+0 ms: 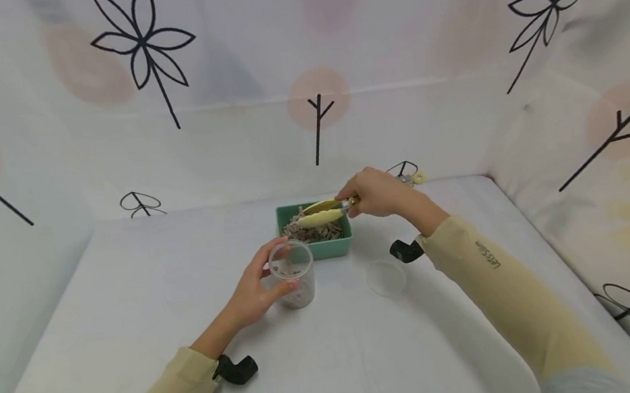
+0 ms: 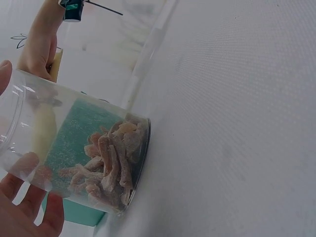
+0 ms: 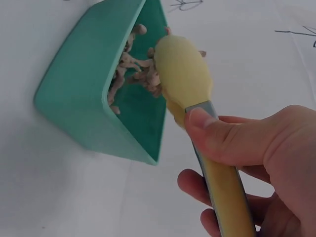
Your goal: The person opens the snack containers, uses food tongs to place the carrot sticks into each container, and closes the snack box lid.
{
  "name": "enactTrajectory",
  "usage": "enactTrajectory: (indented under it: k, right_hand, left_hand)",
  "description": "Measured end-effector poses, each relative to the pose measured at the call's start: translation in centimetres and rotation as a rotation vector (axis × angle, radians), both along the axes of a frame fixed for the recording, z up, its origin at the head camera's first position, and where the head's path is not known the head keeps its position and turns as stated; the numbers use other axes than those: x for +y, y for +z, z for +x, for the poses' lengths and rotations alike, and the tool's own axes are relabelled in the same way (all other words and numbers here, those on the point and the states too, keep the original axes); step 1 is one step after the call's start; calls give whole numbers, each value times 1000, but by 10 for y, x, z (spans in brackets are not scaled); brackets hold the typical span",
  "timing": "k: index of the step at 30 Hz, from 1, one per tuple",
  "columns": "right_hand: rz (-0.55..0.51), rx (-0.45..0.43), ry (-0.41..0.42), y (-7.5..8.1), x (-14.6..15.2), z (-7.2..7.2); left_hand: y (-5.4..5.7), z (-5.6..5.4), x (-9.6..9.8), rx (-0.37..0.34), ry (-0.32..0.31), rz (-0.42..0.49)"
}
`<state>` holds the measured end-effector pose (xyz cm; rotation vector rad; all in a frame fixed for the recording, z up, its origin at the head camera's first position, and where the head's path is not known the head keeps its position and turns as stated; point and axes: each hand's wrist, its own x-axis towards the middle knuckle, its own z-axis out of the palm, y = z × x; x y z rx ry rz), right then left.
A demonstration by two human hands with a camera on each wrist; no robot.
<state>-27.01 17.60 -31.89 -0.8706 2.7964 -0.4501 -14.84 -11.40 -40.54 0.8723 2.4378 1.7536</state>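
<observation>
My left hand (image 1: 252, 296) grips a clear plastic jar (image 1: 299, 293) that stands upright and open on the table. In the left wrist view, knobbly, brownish, stick-like pieces (image 2: 111, 165) fill its lower part. My right hand (image 1: 379, 194) holds a pair of tongs (image 1: 320, 219) with pale yellow tips, thumb on the metal handle. Those tips are over a green rectangular box (image 1: 330, 249), just behind the jar. Similar pieces (image 3: 140, 69) lie in the box. A few poke out beside the tong tips in the right wrist view; how many the tongs pinch is hidden.
A clear round lid (image 1: 386, 279) lies flat on the white table (image 1: 337, 366), right of the jar. At the back edge, partly behind my right hand, is a small yellow ring-shaped thing (image 1: 419, 177). Patterned cloth (image 1: 237, 147) walls the table at back and sides.
</observation>
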Motion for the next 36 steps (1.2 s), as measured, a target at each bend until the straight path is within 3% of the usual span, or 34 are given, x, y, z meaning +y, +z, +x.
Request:
enactTrajectory:
  k: [6,13,21,31,36]
  right_hand:
    - [-100,7,5,-5,5,0]
    - [-197,-58,-64,-15,10,1]
    - [-178,-26,-71,-25,12,2]
    - [-160,3,-47,-23,8,3]
    - [-177,-7,-58,-24,11,4]
  left_hand:
    - [-2,0,0,-6,-2,1]
    - [-2,0,0,-3,4,-9]
    - [-2,0,0,15,-1,-14]
    - [0,-1,0,0,-2,-7]
    - [-18,-10,-2,13,6,-19]
